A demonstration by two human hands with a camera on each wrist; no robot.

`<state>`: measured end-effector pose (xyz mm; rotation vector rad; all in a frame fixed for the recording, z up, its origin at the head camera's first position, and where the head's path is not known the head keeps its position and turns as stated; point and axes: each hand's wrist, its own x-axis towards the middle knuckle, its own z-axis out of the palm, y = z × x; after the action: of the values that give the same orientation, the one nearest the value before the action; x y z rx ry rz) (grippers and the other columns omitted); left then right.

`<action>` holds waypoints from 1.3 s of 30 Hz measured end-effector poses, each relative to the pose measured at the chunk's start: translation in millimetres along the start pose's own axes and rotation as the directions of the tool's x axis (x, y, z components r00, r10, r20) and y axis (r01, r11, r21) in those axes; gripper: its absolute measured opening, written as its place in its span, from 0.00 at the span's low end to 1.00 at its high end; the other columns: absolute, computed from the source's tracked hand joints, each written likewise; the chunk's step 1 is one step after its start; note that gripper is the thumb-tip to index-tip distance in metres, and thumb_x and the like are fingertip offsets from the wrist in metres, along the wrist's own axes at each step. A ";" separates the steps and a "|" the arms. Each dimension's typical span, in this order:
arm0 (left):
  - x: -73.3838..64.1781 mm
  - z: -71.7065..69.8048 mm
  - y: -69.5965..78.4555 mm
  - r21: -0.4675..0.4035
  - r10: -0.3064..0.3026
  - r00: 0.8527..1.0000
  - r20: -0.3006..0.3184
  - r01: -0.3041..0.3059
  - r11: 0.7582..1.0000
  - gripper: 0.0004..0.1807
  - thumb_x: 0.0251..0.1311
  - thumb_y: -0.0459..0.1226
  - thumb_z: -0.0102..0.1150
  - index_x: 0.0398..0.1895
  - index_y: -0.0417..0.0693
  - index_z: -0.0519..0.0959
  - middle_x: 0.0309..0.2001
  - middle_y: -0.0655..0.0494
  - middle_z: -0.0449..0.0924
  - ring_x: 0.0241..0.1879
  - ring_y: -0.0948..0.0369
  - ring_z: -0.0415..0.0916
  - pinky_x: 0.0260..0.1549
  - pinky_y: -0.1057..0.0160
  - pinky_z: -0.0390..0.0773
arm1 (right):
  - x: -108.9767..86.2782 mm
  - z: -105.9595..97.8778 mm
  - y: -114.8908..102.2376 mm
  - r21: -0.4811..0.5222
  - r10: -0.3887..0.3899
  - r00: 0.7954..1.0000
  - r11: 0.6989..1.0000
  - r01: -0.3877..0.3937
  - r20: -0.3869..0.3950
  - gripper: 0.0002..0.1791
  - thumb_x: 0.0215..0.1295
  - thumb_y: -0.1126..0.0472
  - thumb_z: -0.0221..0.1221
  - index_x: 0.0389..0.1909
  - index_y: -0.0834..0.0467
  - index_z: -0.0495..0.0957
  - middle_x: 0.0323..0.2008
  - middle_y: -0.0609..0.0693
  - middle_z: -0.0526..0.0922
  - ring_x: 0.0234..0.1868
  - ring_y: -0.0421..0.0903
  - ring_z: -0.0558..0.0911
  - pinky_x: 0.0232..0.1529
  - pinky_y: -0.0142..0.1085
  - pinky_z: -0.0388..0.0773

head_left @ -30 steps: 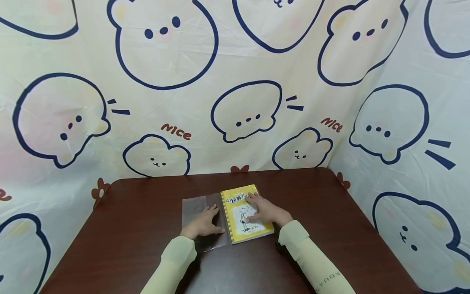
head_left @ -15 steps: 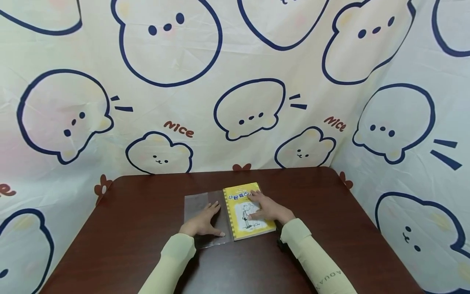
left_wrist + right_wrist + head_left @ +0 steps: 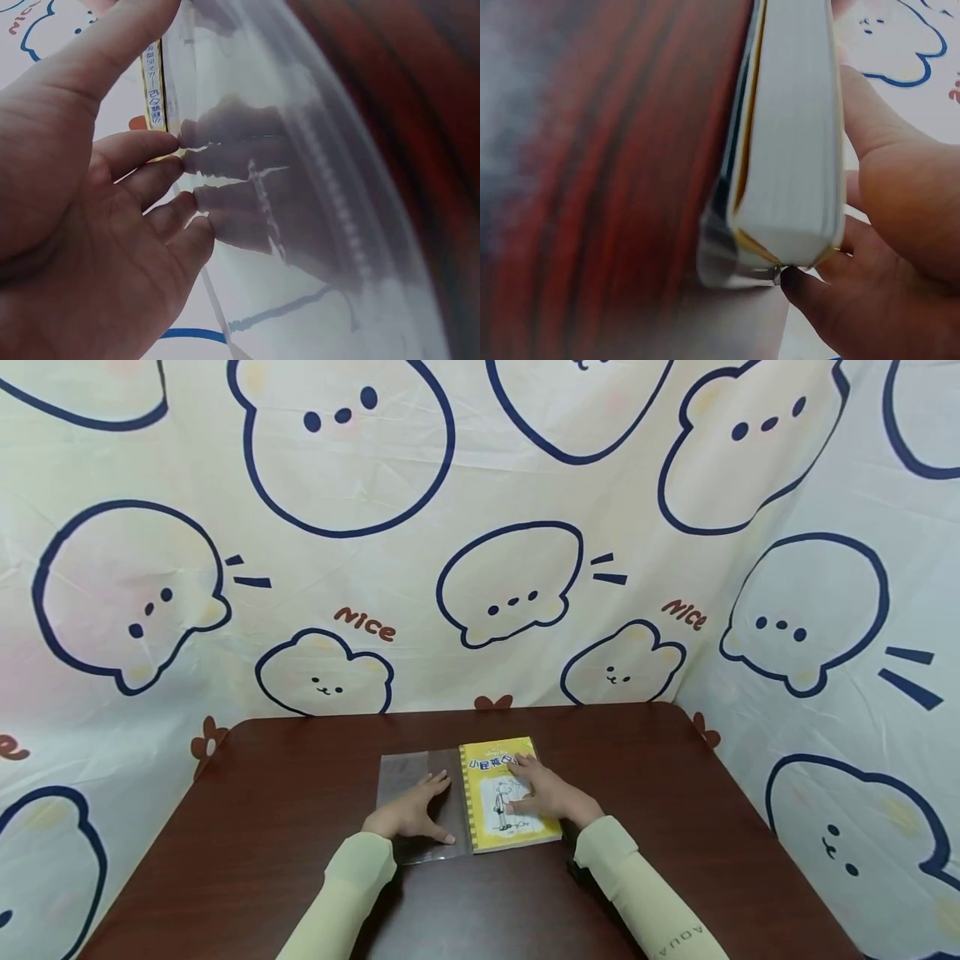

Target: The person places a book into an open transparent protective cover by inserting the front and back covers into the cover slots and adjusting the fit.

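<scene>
Yellow and thick, the book lies face up on the brown desk, right beside a flat sheet of clear plastic. The left hand rests on the plastic, its grip wide, with thumb and fingers spread. The right hand rests on the book, and its grip is wide too. Behind hangs a pale cloth with bear faces.

Long sleeves, pale yellow. The left sleeve ends in a wide left cuff; the right sleeve ends in a matching right cuff. Marking: dark capital lettering, right sleeve. Black item beneath right cuff, possibly a strap; shape unclear.
</scene>
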<state>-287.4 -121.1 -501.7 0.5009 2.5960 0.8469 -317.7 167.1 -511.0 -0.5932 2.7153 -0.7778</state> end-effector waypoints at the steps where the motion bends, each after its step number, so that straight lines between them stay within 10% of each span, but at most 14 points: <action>1: 0.4 -0.8 0.0 -0.005 -0.001 1.000 0.001 0.001 1.000 0.58 0.45 0.45 0.83 0.79 0.42 0.60 0.82 0.48 0.49 0.80 0.42 0.43 0.71 0.36 0.58 | -0.5 0.5 0.1 -0.009 0.004 1.000 1.000 -0.004 -0.001 0.47 0.63 0.45 0.69 0.78 0.55 0.60 0.81 0.54 0.51 0.82 0.57 0.45 0.77 0.57 0.52; 39: 2.5 4.1 -0.3 -0.008 0.009 0.999 -0.032 -0.009 1.000 0.57 0.43 0.44 0.84 0.77 0.42 0.62 0.81 0.47 0.51 0.80 0.42 0.45 0.70 0.36 0.60 | -8.4 -1.2 3.5 0.043 0.025 1.000 0.999 -0.024 -0.019 0.48 0.62 0.47 0.70 0.78 0.57 0.60 0.81 0.54 0.51 0.82 0.57 0.44 0.77 0.59 0.51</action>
<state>-287.9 -118.3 -505.6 0.5012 2.6201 0.8748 -311.8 174.1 -510.9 -0.5447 2.7111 -0.8377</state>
